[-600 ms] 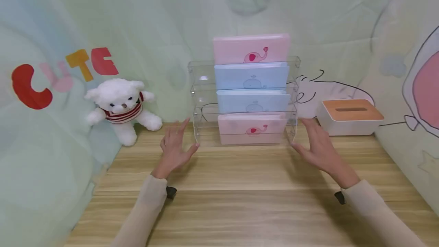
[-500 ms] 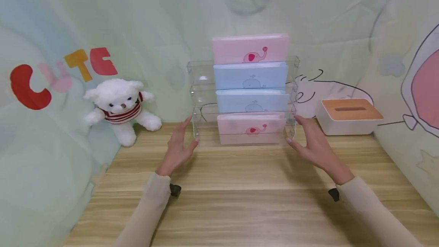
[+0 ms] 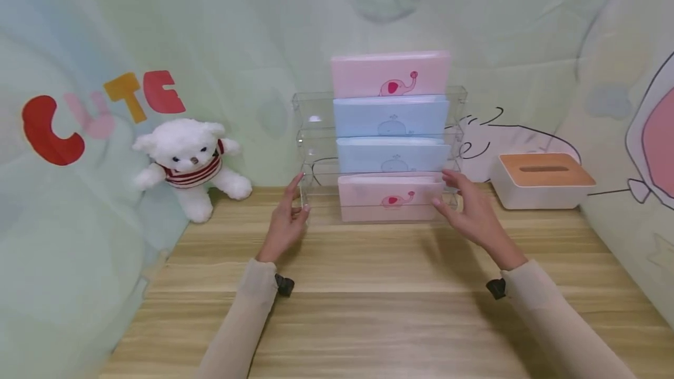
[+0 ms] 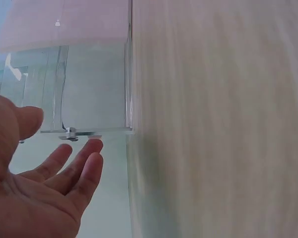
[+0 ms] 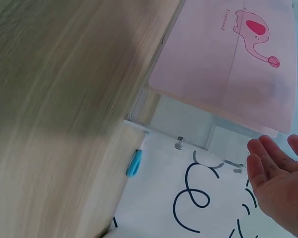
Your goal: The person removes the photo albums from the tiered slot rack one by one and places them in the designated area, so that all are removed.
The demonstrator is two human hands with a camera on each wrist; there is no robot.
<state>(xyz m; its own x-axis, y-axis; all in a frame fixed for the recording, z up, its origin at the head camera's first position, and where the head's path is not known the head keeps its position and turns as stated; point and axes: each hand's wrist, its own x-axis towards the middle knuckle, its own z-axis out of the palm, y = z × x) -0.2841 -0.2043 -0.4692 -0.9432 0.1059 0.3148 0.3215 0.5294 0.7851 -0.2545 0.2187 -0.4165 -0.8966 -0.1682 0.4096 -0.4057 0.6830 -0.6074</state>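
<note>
A clear acrylic tiered rack stands at the back of the table, bearing a row of folders. Its front tier holds a pink elephant folder. Behind and above that rise a blue whale folder, a second blue folder and a taller pink folder. My left hand is at the rack's left side, thumb in front and fingers outside the side panel. My right hand is at the right end, thumb and fingers apart, its fingertips overlapping the front folder's right edge in the head view.
To the left, a white teddy bear in a striped shirt sits against the curtain. A white tissue box with a wooden lid stands right of the rack. A small blue object lies near the rack's right end.
Both hands have moved inward: the left closer to the rack's left side, the right leftward to the front folder's right edge. The rack and folders have stayed in place.
</note>
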